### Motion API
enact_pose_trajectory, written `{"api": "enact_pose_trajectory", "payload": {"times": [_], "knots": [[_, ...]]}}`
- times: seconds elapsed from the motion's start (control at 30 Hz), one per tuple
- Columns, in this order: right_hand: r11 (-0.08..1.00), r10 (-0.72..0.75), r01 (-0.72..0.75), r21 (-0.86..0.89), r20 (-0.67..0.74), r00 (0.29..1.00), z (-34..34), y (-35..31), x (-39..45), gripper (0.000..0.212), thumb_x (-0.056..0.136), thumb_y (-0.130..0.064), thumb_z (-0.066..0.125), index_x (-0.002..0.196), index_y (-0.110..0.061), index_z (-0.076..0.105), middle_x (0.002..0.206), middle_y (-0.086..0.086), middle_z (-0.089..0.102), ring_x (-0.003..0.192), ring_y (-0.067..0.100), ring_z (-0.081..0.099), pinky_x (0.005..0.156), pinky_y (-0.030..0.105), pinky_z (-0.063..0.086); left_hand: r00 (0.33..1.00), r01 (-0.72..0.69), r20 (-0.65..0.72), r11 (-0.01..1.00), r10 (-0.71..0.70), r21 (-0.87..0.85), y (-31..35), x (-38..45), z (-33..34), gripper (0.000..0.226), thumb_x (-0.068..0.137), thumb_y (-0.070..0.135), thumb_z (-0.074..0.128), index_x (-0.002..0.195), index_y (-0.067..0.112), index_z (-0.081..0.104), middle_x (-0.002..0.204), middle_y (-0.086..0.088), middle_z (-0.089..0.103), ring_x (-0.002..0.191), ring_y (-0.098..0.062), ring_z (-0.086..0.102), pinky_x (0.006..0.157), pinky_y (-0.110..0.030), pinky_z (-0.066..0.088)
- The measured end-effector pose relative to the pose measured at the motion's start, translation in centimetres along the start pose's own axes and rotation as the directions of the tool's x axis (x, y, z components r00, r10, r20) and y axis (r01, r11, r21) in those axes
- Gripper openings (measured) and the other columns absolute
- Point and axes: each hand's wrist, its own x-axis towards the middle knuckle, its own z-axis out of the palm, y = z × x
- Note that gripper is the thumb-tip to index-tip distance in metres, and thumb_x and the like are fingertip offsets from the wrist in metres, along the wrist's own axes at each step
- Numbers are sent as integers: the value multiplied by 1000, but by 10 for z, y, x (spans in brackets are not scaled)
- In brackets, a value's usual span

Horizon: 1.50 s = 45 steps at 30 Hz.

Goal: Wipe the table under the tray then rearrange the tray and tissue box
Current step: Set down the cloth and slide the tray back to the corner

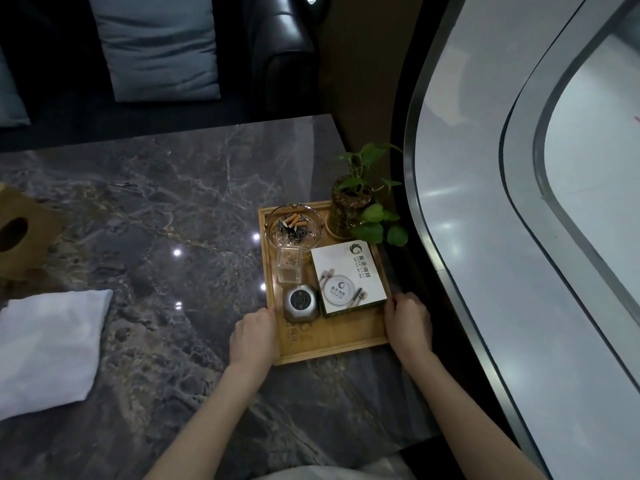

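A wooden tray rests at the right edge of the dark marble table. It carries a glass ashtray with cigarette butts, a clear toothpick holder, a small metal device, a white printed box and a potted plant. My left hand grips the tray's left rim near the front. My right hand grips the right rim. A wooden tissue box stands at the table's far left edge. A white folded cloth lies on the table at the left.
A dark sofa with a grey-blue cushion sits behind the table. A curved grey wall with a metal strip runs close along the table's right side, next to the tray and plant.
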Motion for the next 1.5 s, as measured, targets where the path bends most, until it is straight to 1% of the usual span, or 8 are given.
{"api": "enact_pose_trajectory", "payload": {"times": [0.17,0.27,0.37,0.47,0.6,0.9,1.23,1.5], "knots": [[993,-51,62,104,-105,993,7,2,-40,28,91,-7,47,118,-2,54,116,19,58,106,30,51,88,40,47,989,-46,-143,983,20,-180,2,-36,5,9,91,16,48,91,7,49,91,-15,58,74,-28,58,60,-36,44],[983,-166,172,58,-101,981,18,10,-68,38,92,-12,49,128,-4,48,133,17,51,124,32,45,106,43,37,970,-145,-219,977,109,-156,0,-61,22,42,85,21,57,120,0,45,122,-21,51,108,-35,54,89,-42,47],[964,-263,265,-5,81,961,31,19,-88,55,97,-34,30,146,-15,12,155,3,10,144,15,2,117,34,-2,975,-177,-147,983,169,-49,1,-79,35,68,92,47,22,143,3,10,152,-13,11,140,-28,13,116,-34,1],[955,-277,289,-60,159,948,41,28,-96,63,92,-52,9,140,-23,-20,151,-5,-20,137,5,-23,113,30,-14,980,-181,-87,983,181,9,4,-83,45,73,89,55,1,141,3,3,151,-13,4,140,-28,7,113,-32,-7],[954,-261,280,-103,163,951,43,28,-95,66,87,-57,0,137,-22,-25,148,-6,-25,137,7,-26,114,31,-13,986,-158,-53,987,157,0,4,-77,54,78,82,62,-9,141,11,-11,151,-6,-16,140,-20,-15,114,-39,-7],[950,-268,290,-113,177,947,38,21,-56,65,90,-53,5,136,-19,-27,149,-1,-24,138,11,-25,113,30,-15,991,-133,-5,991,133,-24,20,-48,46,77,75,63,-18,138,18,-24,145,1,-33,134,-13,-31,110,-39,-19],[952,-265,287,-102,187,946,33,15,-24,64,94,-48,14,135,-18,-25,148,-2,-25,138,11,-23,113,30,-15,992,-129,-11,988,128,-85,35,-20,45,70,77,61,-12,131,24,-36,140,7,-43,132,-10,-35,111,-39,-17],[958,-258,276,-81,184,948,30,12,-4,64,94,-50,14,136,-20,-24,147,-4,-25,136,9,-26,111,28,-16,990,-136,-36,987,133,-91,45,-7,45,70,82,57,-4,136,20,-27,148,0,-29,135,-12,-29,111,-38,-15]]}}
